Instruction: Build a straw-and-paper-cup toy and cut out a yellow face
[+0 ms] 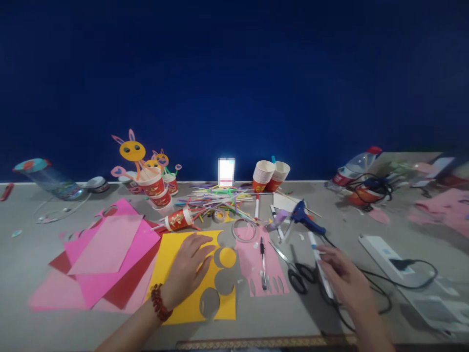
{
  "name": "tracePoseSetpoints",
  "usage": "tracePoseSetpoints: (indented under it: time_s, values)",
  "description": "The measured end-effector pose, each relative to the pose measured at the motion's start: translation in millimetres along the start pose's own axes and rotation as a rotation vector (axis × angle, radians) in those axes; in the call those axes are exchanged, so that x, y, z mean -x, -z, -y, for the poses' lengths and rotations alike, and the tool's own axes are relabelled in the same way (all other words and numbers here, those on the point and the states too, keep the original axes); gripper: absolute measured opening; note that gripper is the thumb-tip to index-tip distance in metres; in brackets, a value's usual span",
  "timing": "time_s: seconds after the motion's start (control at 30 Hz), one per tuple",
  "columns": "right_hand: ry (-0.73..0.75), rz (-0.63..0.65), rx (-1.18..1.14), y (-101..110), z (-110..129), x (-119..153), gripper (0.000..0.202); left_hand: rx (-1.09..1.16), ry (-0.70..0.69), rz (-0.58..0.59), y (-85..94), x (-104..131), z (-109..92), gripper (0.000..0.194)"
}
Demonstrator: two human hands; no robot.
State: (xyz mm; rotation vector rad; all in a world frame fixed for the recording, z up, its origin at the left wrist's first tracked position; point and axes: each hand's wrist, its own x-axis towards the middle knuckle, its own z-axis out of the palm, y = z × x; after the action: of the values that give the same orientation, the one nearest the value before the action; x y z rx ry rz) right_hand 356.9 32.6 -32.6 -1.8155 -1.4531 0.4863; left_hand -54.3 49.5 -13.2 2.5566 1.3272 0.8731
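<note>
My left hand (pixel 190 264), with a beaded bracelet at the wrist, rests with fingers stretched out on a yellow paper sheet (pixel 172 288) that has round holes cut in it. A loose yellow disc (pixel 227 257) lies at the sheet's right side. My right hand (pixel 340 274) has its fingers closed on a white marker (pixel 324 274) with a blue end pointing away from me. Left of this marker lie black-handled scissors (pixel 297 278). Between the hands, a pen (pixel 263 264) lies on a pink paper sheet (pixel 245 259) with cut-outs.
Pink and red sheets (pixel 106 244) are stacked on the left. Behind are paper cups with bunny figures (pixel 152 183), a pile of pipe cleaners (pixel 216 198) and stacked cups (pixel 264 173). A blue glue gun (pixel 308 220) trails its cable on the right, near a power strip (pixel 384 254).
</note>
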Motion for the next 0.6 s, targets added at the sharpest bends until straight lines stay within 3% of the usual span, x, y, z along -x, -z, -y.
tracePoseSetpoints:
  time_s: [0.13,0.2,0.3,0.5,0.6]
  values:
    - [0.101,0.396,-0.243,-29,38,10,0.029,0.008,-0.134,0.141,0.7,-11,-23,0.043]
    - [0.078,0.383,-0.294,-43,49,11,0.029,0.004,-0.175,0.200,-1.7,-18,-35,0.045]
    - [0.018,0.278,-0.317,-48,45,10,0.031,-0.003,-0.200,0.278,-4.9,-22,-43,0.046]
    - [-0.082,0.216,-0.265,-7,4,4,0.036,0.012,-0.153,0.353,-9.6,-10,-34,0.034]
    - [-0.097,0.173,-0.249,15,-1,1,0.036,0.038,-0.155,0.340,-12.2,-6,-32,0.032]
